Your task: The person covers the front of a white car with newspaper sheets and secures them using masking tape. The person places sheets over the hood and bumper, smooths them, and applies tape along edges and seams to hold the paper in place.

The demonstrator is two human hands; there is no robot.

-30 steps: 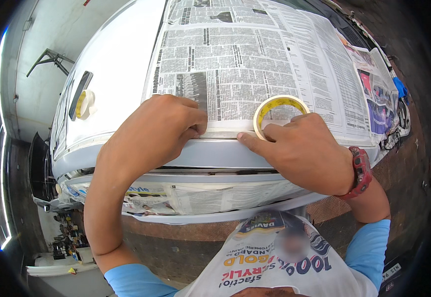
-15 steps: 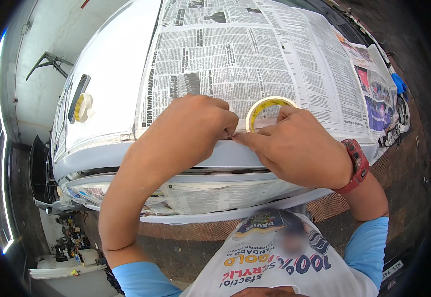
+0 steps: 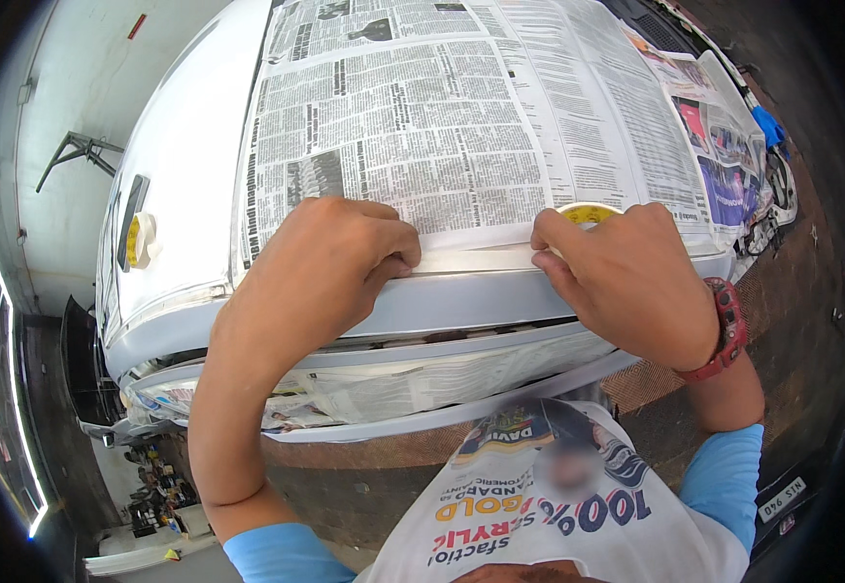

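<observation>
Tape strip (image 3: 476, 259) runs along the near edge of the panel (image 3: 471, 300), left hand's (image 3: 330, 257) grip and right hand's (image 3: 631, 282) grip both pinching it, roll (image 3: 590, 211) beside the right fingers.

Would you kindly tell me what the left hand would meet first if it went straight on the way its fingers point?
Going along the strip of tape, the left hand would probably meet the right hand first, though depth is hard to judge here.
</observation>
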